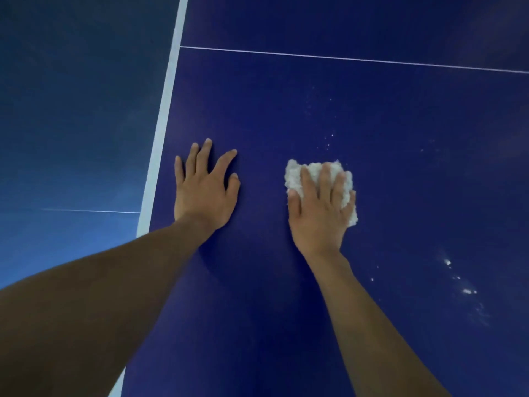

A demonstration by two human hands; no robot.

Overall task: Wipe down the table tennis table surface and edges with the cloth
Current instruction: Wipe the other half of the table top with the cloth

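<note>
Looking down from the head camera, the dark blue surface [386, 173] fills most of the frame. The left hand [204, 190] lies flat on it with fingers spread, holding nothing, just beside the broad white edge line [160, 138]. The right hand [317, 213] presses a fluffy white cloth [295, 176] onto the surface with straight, slightly parted fingers (the cloth pokes out past the fingertips and along the little-finger side). The hands lie side by side, apart. A thin white line [343, 58] crosses farther off. White specks [466, 290] dot the surface right of the right forearm.
</note>
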